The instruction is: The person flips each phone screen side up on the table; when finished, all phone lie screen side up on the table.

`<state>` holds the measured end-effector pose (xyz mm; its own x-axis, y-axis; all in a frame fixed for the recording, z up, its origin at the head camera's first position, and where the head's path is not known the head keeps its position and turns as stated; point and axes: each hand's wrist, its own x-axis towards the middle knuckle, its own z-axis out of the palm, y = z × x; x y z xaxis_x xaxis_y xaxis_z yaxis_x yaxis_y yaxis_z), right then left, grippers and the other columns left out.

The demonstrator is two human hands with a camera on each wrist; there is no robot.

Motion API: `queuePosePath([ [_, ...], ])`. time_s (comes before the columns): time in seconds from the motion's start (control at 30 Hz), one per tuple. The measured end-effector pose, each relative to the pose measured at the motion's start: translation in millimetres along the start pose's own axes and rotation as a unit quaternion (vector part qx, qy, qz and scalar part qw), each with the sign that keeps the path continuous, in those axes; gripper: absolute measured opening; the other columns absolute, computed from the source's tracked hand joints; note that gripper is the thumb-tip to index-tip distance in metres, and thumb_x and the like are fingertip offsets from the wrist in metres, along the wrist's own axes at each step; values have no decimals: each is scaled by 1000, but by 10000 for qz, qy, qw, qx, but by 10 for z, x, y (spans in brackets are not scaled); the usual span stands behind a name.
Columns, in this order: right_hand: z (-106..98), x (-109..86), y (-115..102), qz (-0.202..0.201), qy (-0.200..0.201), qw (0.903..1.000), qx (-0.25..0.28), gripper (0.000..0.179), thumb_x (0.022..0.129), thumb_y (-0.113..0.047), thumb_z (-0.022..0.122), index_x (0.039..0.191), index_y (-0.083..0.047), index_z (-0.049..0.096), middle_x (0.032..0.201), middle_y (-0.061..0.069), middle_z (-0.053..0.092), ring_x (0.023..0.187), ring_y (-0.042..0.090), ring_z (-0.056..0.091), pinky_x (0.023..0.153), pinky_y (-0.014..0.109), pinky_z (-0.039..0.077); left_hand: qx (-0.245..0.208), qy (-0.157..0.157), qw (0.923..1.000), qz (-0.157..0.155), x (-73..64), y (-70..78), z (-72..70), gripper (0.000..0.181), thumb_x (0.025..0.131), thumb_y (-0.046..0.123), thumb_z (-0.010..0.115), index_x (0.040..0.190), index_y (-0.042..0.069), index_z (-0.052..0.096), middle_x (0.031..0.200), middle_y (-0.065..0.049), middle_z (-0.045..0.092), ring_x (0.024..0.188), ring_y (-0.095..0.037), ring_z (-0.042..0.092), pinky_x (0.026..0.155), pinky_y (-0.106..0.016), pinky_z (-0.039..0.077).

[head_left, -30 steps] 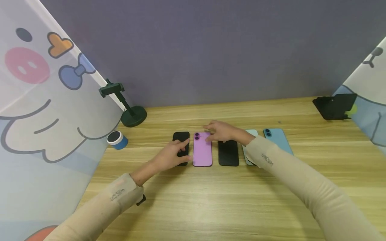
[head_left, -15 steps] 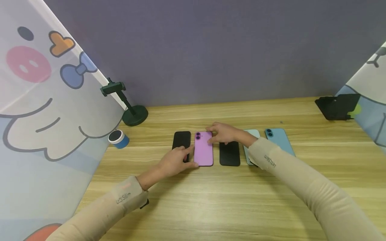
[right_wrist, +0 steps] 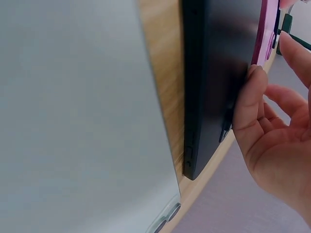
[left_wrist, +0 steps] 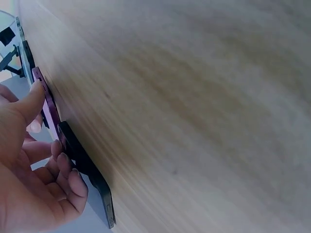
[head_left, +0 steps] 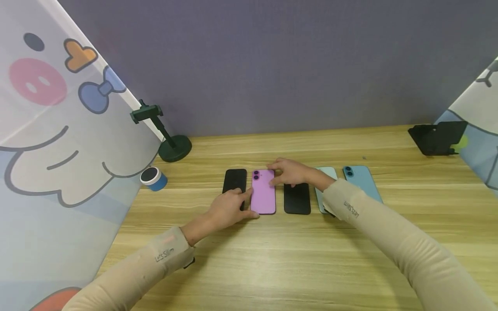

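A pink smartphone (head_left: pixel 263 194) lies camera side up, second from the left in a row of phones on the table. My left hand (head_left: pixel 229 207) holds its lower left corner, thumb at the bottom edge and index finger at the left edge. At its upper right corner my right hand (head_left: pixel 292 172) has the index finger by the top edge and the thumb by the right edge. Under the left hand's curled fingers is a black phone (head_left: pixel 234 179). Another black phone (head_left: pixel 297 201) lies partly beneath the right hand, close to its fingers in the right wrist view.
Farther right lie a pale green phone (head_left: pixel 324 170), partly covered by the right forearm, and a blue phone (head_left: pixel 362 181). A dark phone stand (head_left: pixel 174 148) and a blue-and-white jar (head_left: pixel 154 179) are at the left. At the back right sits a black folding stand (head_left: pixel 439 138).
My left hand has moved right and slightly toward me, from over the left black phone to the pink phone's lower left corner. The right hand stays at the upper right corner.
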<state>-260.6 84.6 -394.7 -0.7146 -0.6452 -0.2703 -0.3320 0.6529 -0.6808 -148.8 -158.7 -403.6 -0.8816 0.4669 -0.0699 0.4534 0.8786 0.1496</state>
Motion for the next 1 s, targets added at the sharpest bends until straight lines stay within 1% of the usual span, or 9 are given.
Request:
queuePosePath([
  [0.13,13,5,10,-22,18,10000,11,72,94,-33,72,154,-8,41,146,16,44,62,18,55,53,32,53,9,-54,9999,-128,8,14,9,86,83,65,69,146,9,53,78,3,50,61,-8,40,50,-22,34],
  [0.23,22,11,21,-22,28,10000,67,71,93,-33,72,153,-9,42,147,16,44,62,18,55,53,32,53,59,-125,9997,-193,14,17,19,87,83,65,68,147,10,52,79,3,51,62,-8,41,50,-22,34],
  [0.37,17,18,33,-1,31,9997,230,71,93,-32,73,153,-9,43,147,16,44,63,18,54,53,32,53,143,-143,9997,-150,24,20,25,89,82,67,68,148,10,51,80,3,52,63,-8,41,50,-22,34],
  [0.53,-27,34,32,99,-105,9982,587,71,92,-30,73,152,-9,44,147,17,43,68,17,54,56,31,52,213,-76,9997,-96,33,19,26,88,82,67,68,148,11,51,80,3,52,63,-9,41,50,-22,34],
  [0.7,-74,61,58,381,-190,9925,1146,65,92,-29,74,150,-13,49,151,13,46,68,15,54,58,28,50,246,-16,9997,-54,36,11,29,87,82,66,69,148,11,51,79,3,51,62,-8,40,49,-21,34],
  [0.8,-91,78,79,525,-204,9883,1419,60,92,-27,74,147,-15,52,147,10,52,67,14,54,57,27,49,226,4,9997,-19,38,4,29,87,82,65,69,148,12,51,79,4,51,61,-8,40,49,-20,34],
  [1.0,-122,107,100,641,-268,9825,1727,56,92,-25,74,144,-15,56,139,7,58,62,13,51,55,25,47,161,2,9999,-18,48,-4,30,87,82,65,69,148,12,49,78,4,50,61,-7,39,49,-20,33],
])
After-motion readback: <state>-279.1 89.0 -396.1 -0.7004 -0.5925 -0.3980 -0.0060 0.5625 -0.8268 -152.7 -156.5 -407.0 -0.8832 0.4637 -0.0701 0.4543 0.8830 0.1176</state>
